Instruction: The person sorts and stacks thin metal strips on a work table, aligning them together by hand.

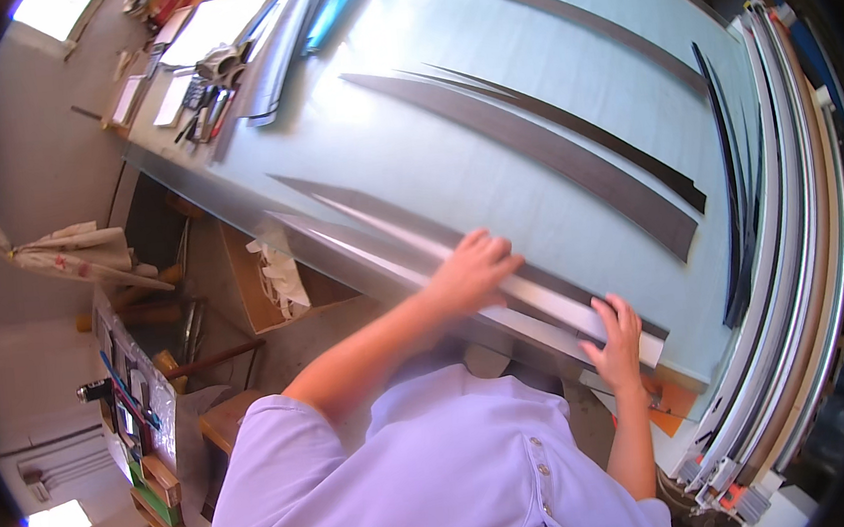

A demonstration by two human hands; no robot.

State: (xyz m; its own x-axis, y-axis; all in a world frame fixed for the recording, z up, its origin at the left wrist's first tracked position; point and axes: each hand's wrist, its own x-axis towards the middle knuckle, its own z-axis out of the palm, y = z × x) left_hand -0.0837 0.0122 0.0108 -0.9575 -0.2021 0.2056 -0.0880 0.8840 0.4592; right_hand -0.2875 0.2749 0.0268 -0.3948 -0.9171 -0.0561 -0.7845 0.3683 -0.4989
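Note:
A long, narrow white strip [549, 300] lies along the near edge of the glass-topped table [566, 70], with a dark grey strip [585, 289] beside and partly under it. My left hand [478, 267] is closed over the strip near its middle, knuckles up. At its right end my right hand [621, 338] grips it, fingers on the far edge and thumb on the near one. Another pale strip [361, 252] runs close to the table's edge, slightly blurred. Farther back rest a wide dark strip [553, 152] and a thinner dark strip [622, 136].
One more dark strip [581, 19] lies at the back, and several narrow black ones [727, 187] at the right. Long rolls or rails [793, 261] border the right side. Rolled sheets [288, 54] and tools [219, 65] occupy the far left. An open cardboard box [243, 279] stands below the table.

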